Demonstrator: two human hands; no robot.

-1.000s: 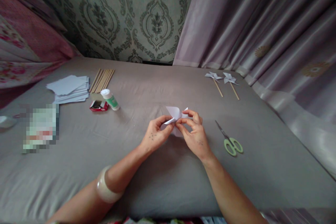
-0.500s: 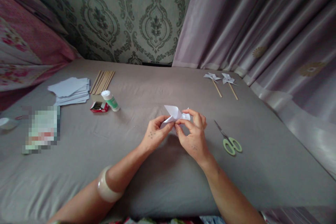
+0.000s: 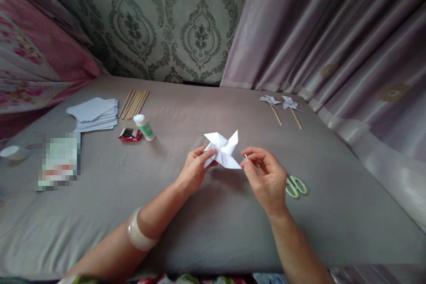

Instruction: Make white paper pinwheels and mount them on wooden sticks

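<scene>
A white paper pinwheel [image 3: 226,154] with its blades folded in faces up in front of me. My left hand [image 3: 195,166] pinches its left side, thumb on top and fingers underneath. Just to the right of the pinwheel, apart from it, my right hand [image 3: 266,177] grips a small shiny metal piece, seemingly a thumbtack [image 3: 245,156], between thumb and fingertips. Beside the right wrist lie scissors with light green handles [image 3: 297,186]; their blades are mostly hidden behind that hand.
Two finished pinwheels on sticks [image 3: 274,113] lie at the back right. On the left are stacked white papers [image 3: 95,114], wooden sticks [image 3: 134,104], a glue bottle [image 3: 144,128], a small red box [image 3: 129,135], a blurred packet [image 3: 60,159] and a tape roll [image 3: 13,153]. Grey cloth [image 3: 186,239] covers the surface.
My right hand has let go of the paper and moved right, now with the small metal piece in its fingers. The pinwheel is turned flatter, showing its blades, in my left hand.
</scene>
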